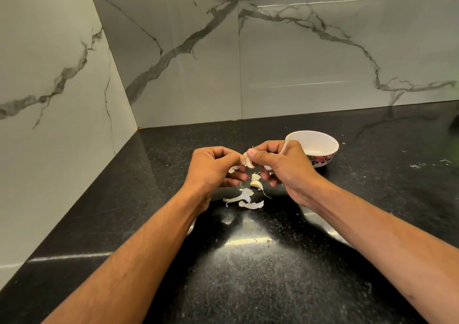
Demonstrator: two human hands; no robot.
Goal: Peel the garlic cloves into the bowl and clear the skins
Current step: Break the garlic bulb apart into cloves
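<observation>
My left hand (213, 168) and my right hand (280, 160) meet above the black counter, both pinching one garlic clove (248, 160) between thumbs and fingertips. A strip of skin (284, 147) sticks up from my right hand. Another clove (256, 184) lies on the counter just below the hands. Loose white skins (246, 199) are scattered beneath it. A white bowl (320, 141) with a red floral band stands behind my right hand; what lies in it I cannot make out.
The black speckled counter (260, 269) runs into a corner of marble-patterned walls at the left (49, 100) and back (298, 62). A few white specks (427, 164) lie on the counter at the far right.
</observation>
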